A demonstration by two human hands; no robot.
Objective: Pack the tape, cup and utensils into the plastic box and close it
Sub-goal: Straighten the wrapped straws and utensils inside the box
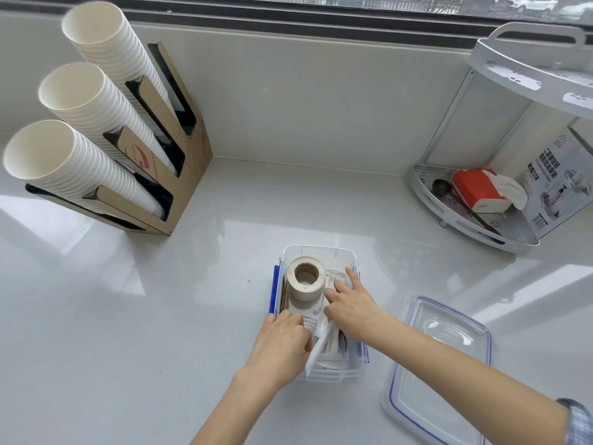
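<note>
A clear plastic box [321,250] with blue latches stands on the counter in front of me. A beige tape roll [305,282] lies inside at its far left. White wrapped utensil packets [324,350] stand tilted in the near half. My left hand [282,343] is in the box's near left, its fingers curled against the packets. My right hand [351,303] reaches in from the right, fingers spread and pressing on white items beside the tape. The clear lid [439,364] lies flat to the right of the box. I cannot make out a cup in the box.
A cardboard dispenser [179,175] with three stacks of paper cups [80,101] stands at the back left. A white corner shelf [475,216] at the back right holds a red tissue pack [478,189] and a spoon. A window runs along the far wall.
</note>
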